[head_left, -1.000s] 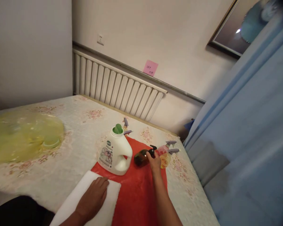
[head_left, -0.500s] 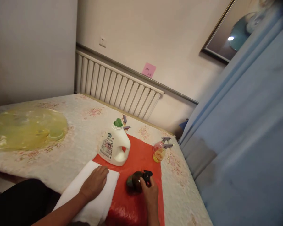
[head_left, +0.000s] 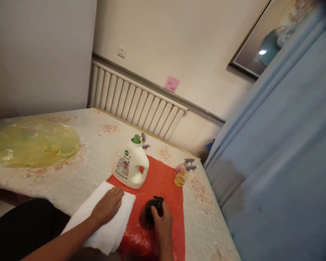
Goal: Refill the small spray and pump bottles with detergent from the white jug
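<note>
My left hand (head_left: 108, 206) lies flat on a folded white towel (head_left: 108, 235), fingers stretched out over its upper part. With my right hand (head_left: 163, 221) I grip a dark bottle (head_left: 146, 216) at its black spray head (head_left: 158, 202), thumb on the near side. The bottle is over a red sheet (head_left: 163, 177); I cannot tell whether its base touches it. Behind my hands a white detergent jug (head_left: 134, 168) stands upright with its green spout (head_left: 136, 139) uncapped.
A yellow spray bottle (head_left: 180, 178) and a pink one (head_left: 180, 167) stand at the sheet's right edge. Grey spray heads (head_left: 143, 137) show behind the jug. A yellow plastic bag (head_left: 35, 141) covers the left of the flowered tablecloth (head_left: 108, 129). A blue curtain (head_left: 282, 163) hangs on the right.
My right hand has moved a little left with the dark bottle, which has turned from leaning left to more upright. My left hand stays on the towel. The view has shifted slightly.
</note>
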A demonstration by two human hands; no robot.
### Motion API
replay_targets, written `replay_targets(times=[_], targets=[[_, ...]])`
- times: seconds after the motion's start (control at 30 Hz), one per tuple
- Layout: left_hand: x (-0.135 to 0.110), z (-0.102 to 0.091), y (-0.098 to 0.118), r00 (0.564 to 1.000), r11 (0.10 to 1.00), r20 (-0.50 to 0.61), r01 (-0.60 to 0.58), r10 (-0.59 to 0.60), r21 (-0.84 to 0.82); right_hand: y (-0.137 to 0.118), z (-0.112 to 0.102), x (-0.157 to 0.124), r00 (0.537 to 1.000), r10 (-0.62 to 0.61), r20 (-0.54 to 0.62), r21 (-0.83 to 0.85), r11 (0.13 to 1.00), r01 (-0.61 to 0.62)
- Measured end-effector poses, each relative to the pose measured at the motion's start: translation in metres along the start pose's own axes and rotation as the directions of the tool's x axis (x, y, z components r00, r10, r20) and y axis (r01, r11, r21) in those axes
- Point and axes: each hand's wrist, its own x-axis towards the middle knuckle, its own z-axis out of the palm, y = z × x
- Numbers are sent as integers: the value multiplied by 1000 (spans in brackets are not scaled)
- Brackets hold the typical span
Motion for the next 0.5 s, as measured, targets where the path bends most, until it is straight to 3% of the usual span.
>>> replay_targets(times=[0.1,0.5], targets=[[0,0,-1,1000,1000,0,-3,3,2,-3,-1,1,997,25,70,6,1000,-26],[-1,4,-3,1000,1000,-7,2,-2,-32,-2,-1,0,1000,12,27,19,1000,-13]])
